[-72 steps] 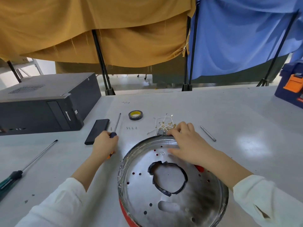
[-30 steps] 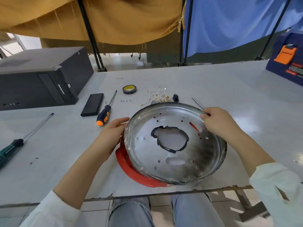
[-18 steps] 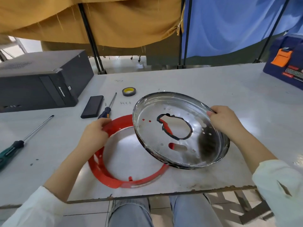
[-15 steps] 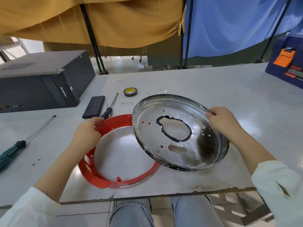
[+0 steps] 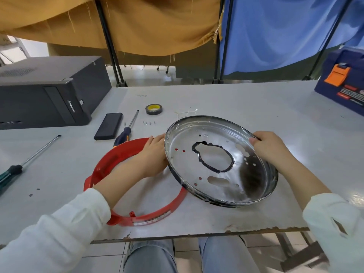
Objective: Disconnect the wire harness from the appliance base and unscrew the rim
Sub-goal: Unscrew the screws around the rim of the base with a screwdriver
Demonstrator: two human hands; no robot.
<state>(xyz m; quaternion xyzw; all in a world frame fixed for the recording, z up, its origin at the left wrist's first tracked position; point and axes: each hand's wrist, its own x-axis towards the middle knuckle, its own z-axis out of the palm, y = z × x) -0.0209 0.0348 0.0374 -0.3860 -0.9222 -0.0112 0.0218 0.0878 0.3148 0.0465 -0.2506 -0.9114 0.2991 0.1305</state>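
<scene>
Counts on the desk [image 5: 246, 99]: one shiny metal pan [image 5: 220, 160], one red rim ring [image 5: 118, 156], detached. Screwdrivers: two, one with a blue-and-orange handle [image 5: 126, 131], one with a green-and-black handle [image 5: 21, 166]. Loose screws [image 5: 149, 123] in a short row: four counted, small, count tentative. One roll of tape [image 5: 153, 109]. One flat black slab-shaped device [image 5: 108, 126]. One black computer case [image 5: 47, 91]. One blue toolbox [image 5: 342, 85]. One wire bundle [image 5: 186, 113], mostly hidden behind the pan. Hands in view: two, left [image 5: 155, 154] and right [image 5: 269, 146].

"lenovo" on the black computer case [image 5: 49, 95] front (white letters, running sideways).
</scene>
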